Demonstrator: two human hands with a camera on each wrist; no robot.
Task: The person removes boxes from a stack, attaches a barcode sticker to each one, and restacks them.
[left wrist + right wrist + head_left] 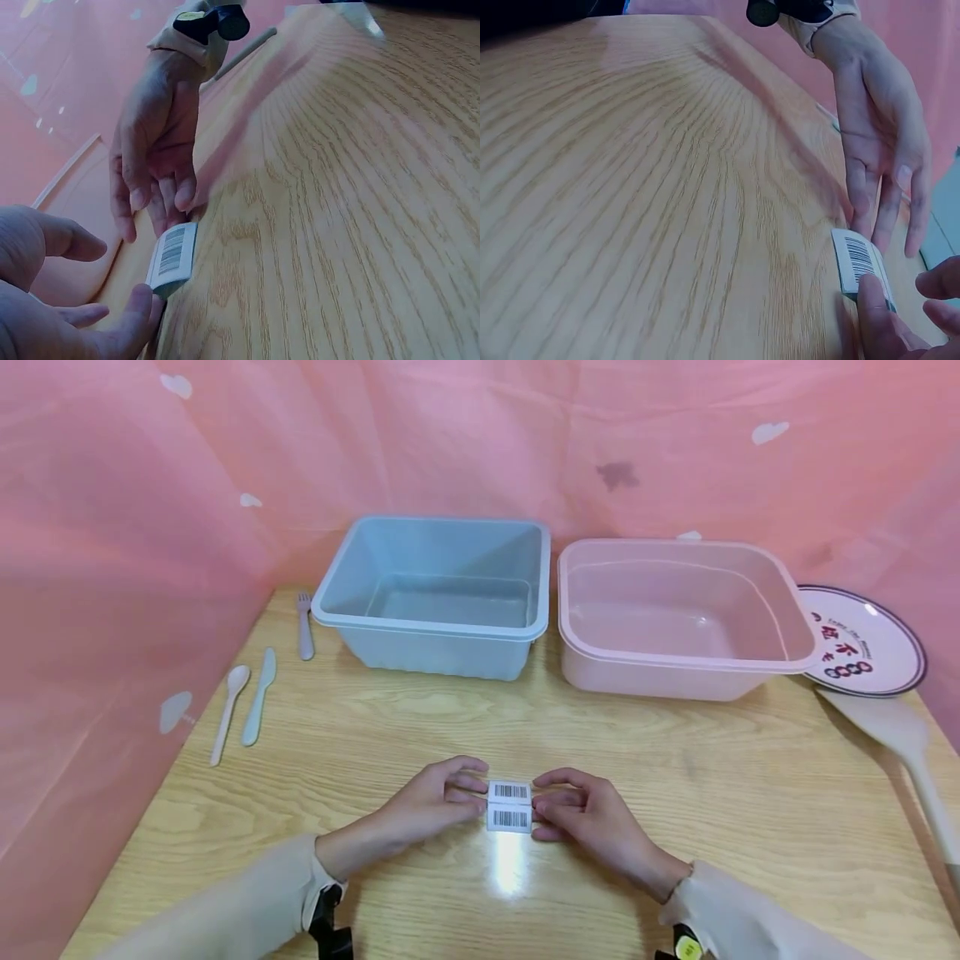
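Labels (pixel 510 808) between left hand (pixel 437 799) and right hand (pixel 588 817); resting on table (pixel 675 752) or lifted, can't tell. Both hands' fingers relaxed, slightly bent, at labels' side edges. Table stretches well past both hands sideways and up to blue bin (pixel 435 652) and pink bin (pixel 660 678), narrow gap between bins.

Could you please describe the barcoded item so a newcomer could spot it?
On the wooden table, find the blue bin and pink bin. Nearer the camera, between the left hand and right hand, is the small white item; it alone shows two black barcodes.
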